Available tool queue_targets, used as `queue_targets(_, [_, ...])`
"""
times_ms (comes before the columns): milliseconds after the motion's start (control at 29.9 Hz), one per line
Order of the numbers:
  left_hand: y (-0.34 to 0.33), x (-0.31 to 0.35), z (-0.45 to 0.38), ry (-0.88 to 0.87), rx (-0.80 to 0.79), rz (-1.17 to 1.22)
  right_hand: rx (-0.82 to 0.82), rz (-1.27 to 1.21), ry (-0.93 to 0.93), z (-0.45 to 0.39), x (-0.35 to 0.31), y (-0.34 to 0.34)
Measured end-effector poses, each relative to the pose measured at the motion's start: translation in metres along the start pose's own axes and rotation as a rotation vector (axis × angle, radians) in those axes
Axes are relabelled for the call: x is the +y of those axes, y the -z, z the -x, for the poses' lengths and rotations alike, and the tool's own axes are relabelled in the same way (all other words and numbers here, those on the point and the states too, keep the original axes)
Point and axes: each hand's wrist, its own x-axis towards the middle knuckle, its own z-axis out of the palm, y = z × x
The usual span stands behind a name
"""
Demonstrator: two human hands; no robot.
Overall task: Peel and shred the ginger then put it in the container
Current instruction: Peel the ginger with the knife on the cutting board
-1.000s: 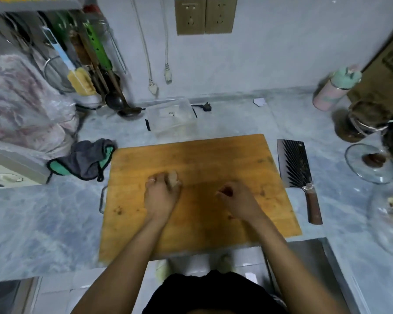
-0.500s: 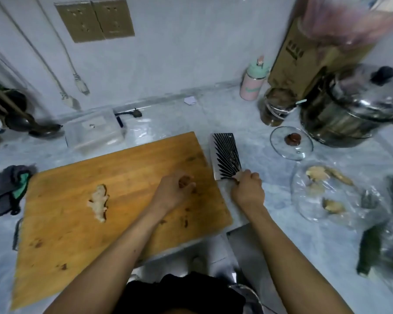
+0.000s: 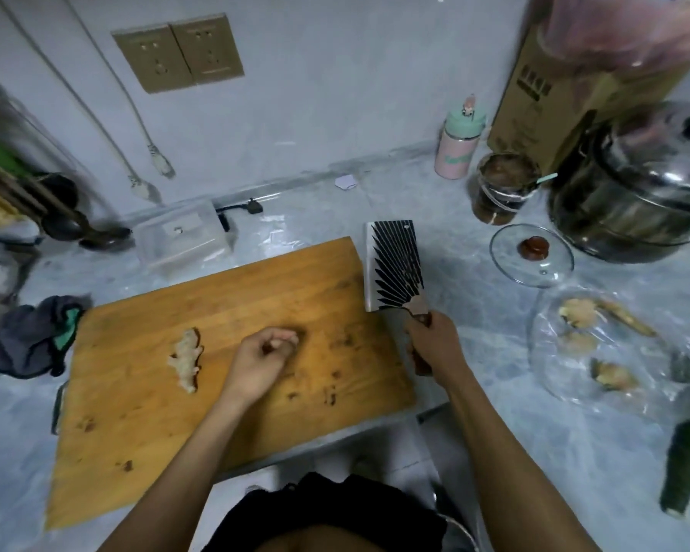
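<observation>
- Half a second back the right hand [image 3: 435, 344] was only just touching the cleaver [image 3: 395, 268] by the blade's near end; by this moment it had wrapped its fingers round the handle, blade flat beside the board [image 3: 224, 372].
- Left hand [image 3: 261, 362] stayed on the board, fingers loosely curled, nothing clearly in it.
- Ginger [image 3: 186, 358] hadn't moved, lying on the board's left half, apart from both hands.
- Clear container [image 3: 182, 241] sat behind the board, same as before.
</observation>
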Motion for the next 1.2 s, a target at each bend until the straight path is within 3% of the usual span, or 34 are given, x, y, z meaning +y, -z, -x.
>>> queue_targets(200, [0.040,-0.032,0.019,0.111,0.236,0.115,-0.227,0.072,0.249,0.023,-0.028,-0.060])
queue_targets(367, [0.076,-0.064,0.046,0.176,0.443,0.211,-0.407,0.445,0.406,0.036,-0.039,-0.104])
queue_targets(601, [0.122,-0.106,0.023,0.172,0.446,0.007,-0.438,0.811,0.555,0.061,-0.054,-0.165])
queue_targets(802, [0.116,-0.111,-0.014,0.214,0.383,-0.013,-0.387,0.907,0.555,0.071,-0.074,-0.186])
queue_targets(935, [0.098,-0.103,-0.014,0.361,0.525,0.136,-0.402,0.926,0.563,0.071,-0.074,-0.191])
queue_targets(1036, [0.091,-0.102,-0.013,0.448,0.582,0.250,-0.465,0.902,0.460,0.065,-0.076,-0.192])
queue_targets(1203, [0.094,-0.104,-0.014,0.248,0.549,-0.063,-0.656,0.725,0.236,0.049,-0.080,-0.194])
